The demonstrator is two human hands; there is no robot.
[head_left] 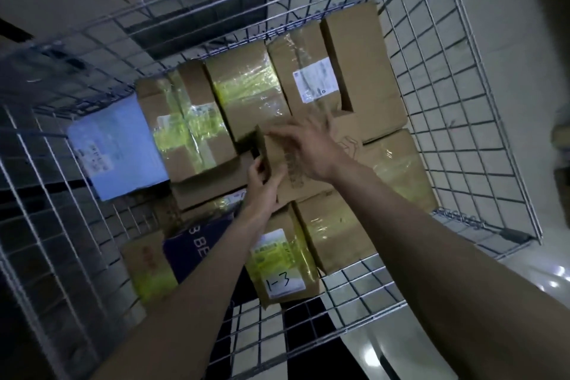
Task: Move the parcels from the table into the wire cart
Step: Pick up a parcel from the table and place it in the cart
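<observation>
I look straight down into the wire cart, which holds several taped cardboard parcels. A brown cardboard parcel lies on top of the others in the middle. My left hand grips its near left corner, thumb and fingers curled around the edge. My right hand lies over the parcel's top with fingers spread and blurred by motion. Around it sit a parcel with a white label, one marked "1-3" and a pale blue mailer at the left.
A dark blue printed box lies at the cart's near left beside a box with red print. The cart's mesh walls rise on all sides. A pale floor shows outside to the right.
</observation>
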